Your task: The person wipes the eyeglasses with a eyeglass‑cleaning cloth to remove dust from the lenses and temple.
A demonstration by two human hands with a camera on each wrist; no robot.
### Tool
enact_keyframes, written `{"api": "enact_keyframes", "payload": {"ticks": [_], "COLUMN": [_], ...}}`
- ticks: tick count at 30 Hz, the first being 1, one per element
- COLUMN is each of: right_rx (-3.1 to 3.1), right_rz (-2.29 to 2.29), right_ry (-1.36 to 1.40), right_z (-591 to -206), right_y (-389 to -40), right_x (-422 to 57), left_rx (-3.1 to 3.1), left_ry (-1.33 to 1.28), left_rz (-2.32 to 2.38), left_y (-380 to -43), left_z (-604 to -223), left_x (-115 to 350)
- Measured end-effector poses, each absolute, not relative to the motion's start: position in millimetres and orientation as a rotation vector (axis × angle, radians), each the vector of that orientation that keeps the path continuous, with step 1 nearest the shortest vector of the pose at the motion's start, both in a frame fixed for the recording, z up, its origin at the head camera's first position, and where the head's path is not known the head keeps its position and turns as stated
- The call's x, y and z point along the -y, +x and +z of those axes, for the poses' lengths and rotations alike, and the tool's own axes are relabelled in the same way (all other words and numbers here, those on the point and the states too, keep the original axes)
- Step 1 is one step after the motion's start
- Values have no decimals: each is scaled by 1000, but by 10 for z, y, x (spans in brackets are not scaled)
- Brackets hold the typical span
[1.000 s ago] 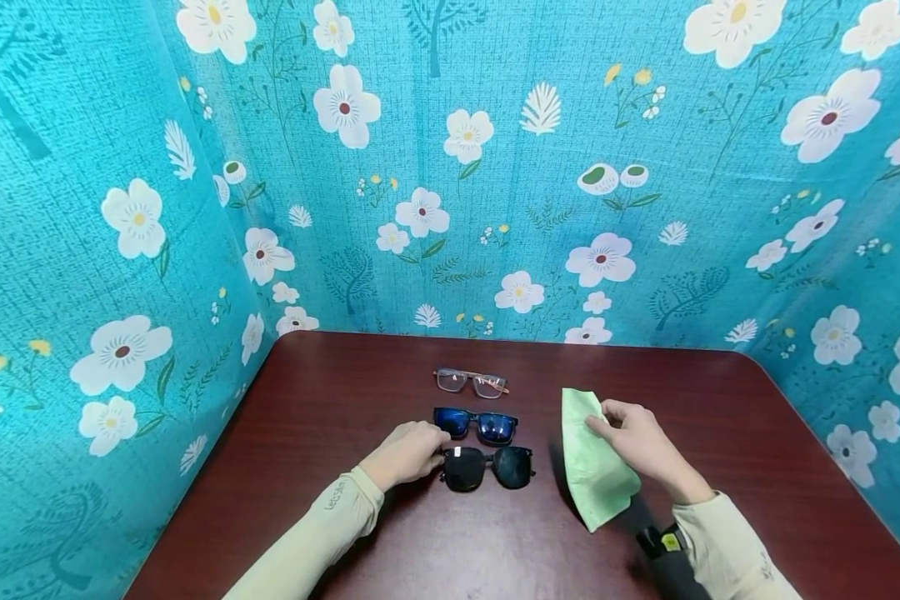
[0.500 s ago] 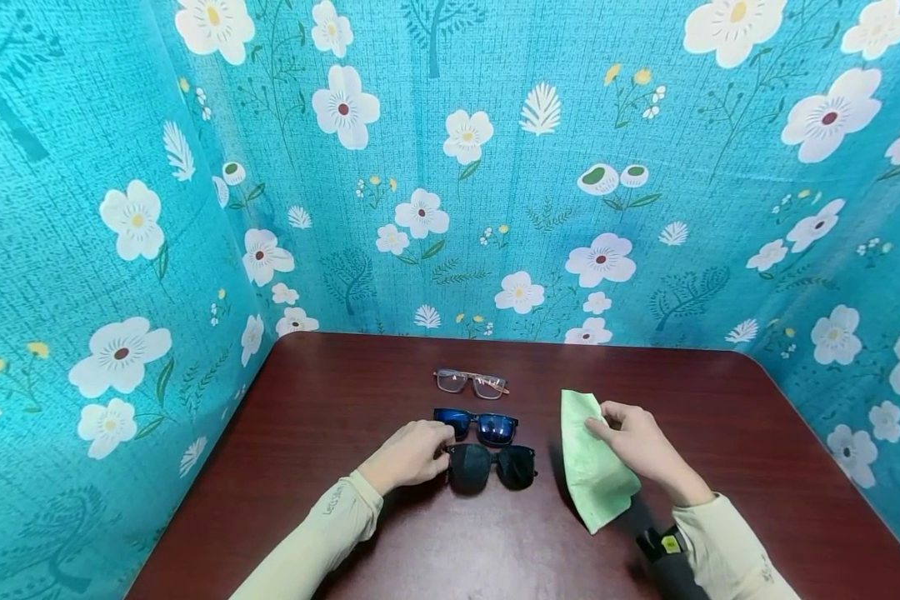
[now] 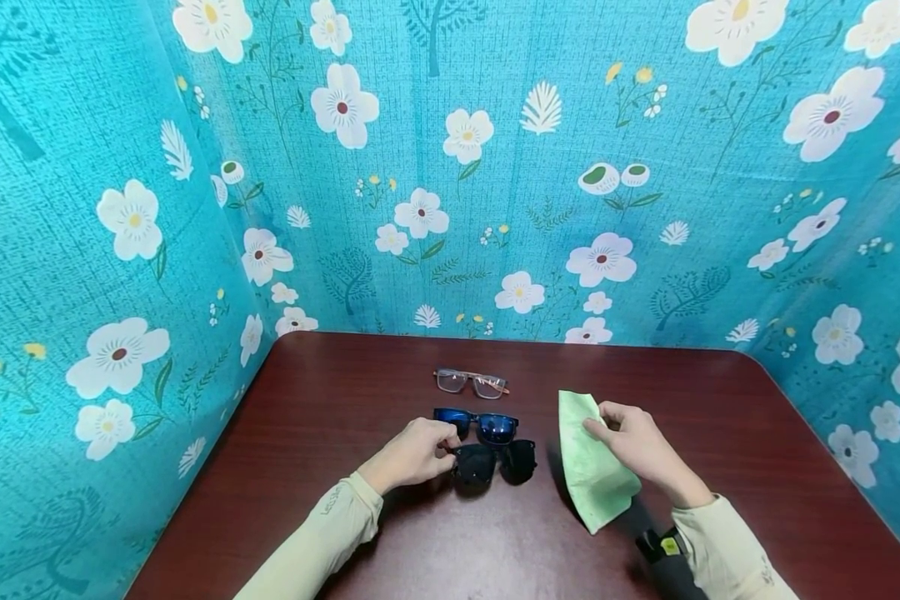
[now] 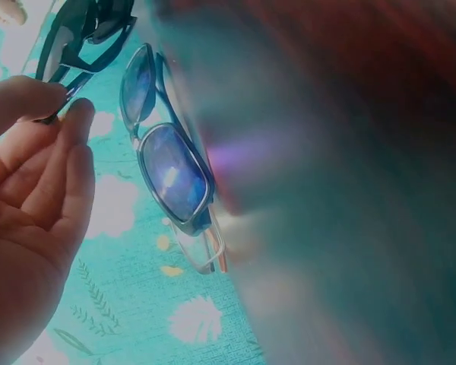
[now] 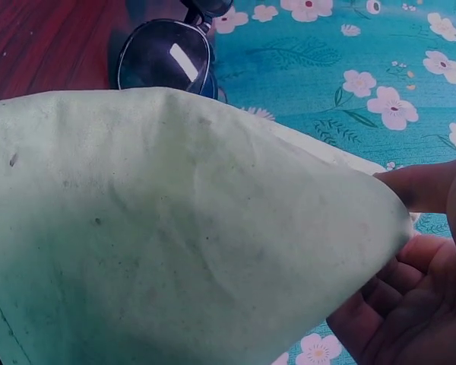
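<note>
My left hand (image 3: 414,454) pinches the left end of a pair of black sunglasses (image 3: 474,467) between thumb and fingers. In the left wrist view the thumb and fingertips meet on the frame of these sunglasses (image 4: 80,46). Just behind lie blue-lensed sunglasses (image 3: 497,428), and farther back clear eyeglasses (image 3: 489,385) with a brownish temple. To the right, my right hand (image 3: 633,437) pinches a light green cloth (image 3: 596,475) by its upper edge, so that it hangs down. The cloth (image 5: 175,220) fills much of the right wrist view and partly hides the sunglasses there.
All of this is on or over a dark red-brown table (image 3: 330,375) with rounded far corners. A turquoise flowered curtain (image 3: 420,208) stands behind the table and along both sides. A dark strap with a yellow-green patch (image 3: 669,544) is at the right wrist.
My left hand has shifted slightly right and up with the black sunglasses, whose lenses have tilted and now look darker. The right hand and the cloth have barely moved.
</note>
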State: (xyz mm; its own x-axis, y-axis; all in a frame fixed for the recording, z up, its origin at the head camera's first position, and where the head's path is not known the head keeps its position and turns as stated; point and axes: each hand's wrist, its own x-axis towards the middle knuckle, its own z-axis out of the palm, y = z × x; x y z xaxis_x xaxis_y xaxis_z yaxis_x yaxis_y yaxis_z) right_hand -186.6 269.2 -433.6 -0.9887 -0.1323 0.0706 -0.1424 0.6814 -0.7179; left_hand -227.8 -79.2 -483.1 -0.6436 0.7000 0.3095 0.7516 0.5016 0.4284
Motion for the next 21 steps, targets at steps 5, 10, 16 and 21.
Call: {"api": "enact_keyframes", "payload": {"ticks": [5, 10, 16, 21], "right_rx": [2856, 2835, 2817, 2801], "right_rz": [1236, 1228, 1235, 1228], "right_ry": [238, 254, 253, 217], "right_z": [-4315, -4289, -4255, -4194], "right_y": [-1851, -1815, -1770, -1747], "right_x": [-2664, -2636, -2603, -2584], "left_rx": [2559, 2523, 2557, 2496], "left_ry": [-1280, -1247, -1139, -1056], "left_rz": [-962, -1065, -1284, -1521], "left_y": [-2270, -2248, -2219, -2208], "left_z": [-4802, -4785, -4765, -4705], "left_x": [789, 789, 798, 829]}}
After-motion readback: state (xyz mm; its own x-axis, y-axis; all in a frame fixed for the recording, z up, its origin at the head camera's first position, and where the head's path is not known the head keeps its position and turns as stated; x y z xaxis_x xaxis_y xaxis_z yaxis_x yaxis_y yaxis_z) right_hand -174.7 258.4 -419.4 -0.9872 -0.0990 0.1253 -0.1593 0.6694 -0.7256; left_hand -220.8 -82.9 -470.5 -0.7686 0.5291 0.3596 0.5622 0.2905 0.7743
